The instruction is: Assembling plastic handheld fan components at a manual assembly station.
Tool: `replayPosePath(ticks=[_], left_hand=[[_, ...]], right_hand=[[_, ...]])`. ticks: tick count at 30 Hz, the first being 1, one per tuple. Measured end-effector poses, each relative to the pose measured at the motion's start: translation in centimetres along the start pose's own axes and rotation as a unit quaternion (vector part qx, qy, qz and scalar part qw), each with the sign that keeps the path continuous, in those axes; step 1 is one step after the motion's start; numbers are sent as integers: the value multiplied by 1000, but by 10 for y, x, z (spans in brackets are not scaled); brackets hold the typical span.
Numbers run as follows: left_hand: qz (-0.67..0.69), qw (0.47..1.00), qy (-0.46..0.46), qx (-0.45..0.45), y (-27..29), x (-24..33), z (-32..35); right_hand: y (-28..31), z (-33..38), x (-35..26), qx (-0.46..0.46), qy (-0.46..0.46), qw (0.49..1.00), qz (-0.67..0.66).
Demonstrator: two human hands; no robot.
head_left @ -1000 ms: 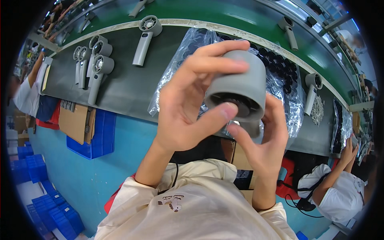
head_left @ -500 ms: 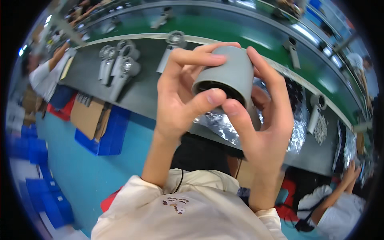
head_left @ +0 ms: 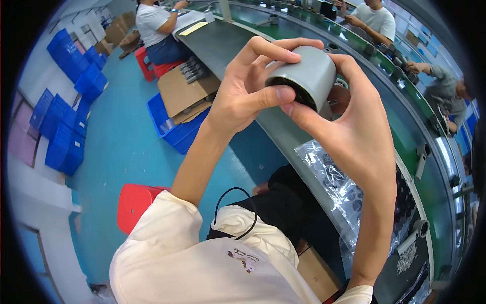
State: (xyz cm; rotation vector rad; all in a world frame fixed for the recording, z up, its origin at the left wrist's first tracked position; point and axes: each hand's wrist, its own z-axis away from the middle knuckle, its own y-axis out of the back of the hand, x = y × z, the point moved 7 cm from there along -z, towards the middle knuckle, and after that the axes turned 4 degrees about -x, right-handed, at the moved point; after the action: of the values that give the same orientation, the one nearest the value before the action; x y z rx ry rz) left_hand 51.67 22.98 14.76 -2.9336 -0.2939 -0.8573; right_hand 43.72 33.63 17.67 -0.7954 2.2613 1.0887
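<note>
The left forearm (head_left: pixel 196 161) slants up and rightward from left of centre in the frame, while the right forearm (head_left: pixel 377 225) rises nearly upright at lower right. The left hand (head_left: pixel 238 96) and right hand (head_left: pixel 357 124) face each other at upper centre, fingers (head_left: pixel 276 50) bent in a shared grip, thumb tips (head_left: pixel 284 94) close together.

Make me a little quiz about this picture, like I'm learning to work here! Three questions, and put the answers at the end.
1. True or false: the left hand and the right hand both touch the gray cylinder.

2. Pick one. What colour is the stool nearest the wearer?
A) green
B) red
C) yellow

3. Fill in the missing word: the brown cardboard partly covers a ____ crate.

Key:
1. True
2. B
3. blue
</note>
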Motion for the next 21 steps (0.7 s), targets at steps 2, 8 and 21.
replayPosePath(ticks=[2,8,21], left_hand=[[-25,999,20,13,1,10,10],[-50,995,86,-6,-8,19,31],[-17,873,477,-103,-88,-19,184]], right_hand=[[-8,1,0,-23,-15,1000,-1],[-25,18,1,-57,-54,997,-17],[-106,207,61,-88,-374,902,-195]])
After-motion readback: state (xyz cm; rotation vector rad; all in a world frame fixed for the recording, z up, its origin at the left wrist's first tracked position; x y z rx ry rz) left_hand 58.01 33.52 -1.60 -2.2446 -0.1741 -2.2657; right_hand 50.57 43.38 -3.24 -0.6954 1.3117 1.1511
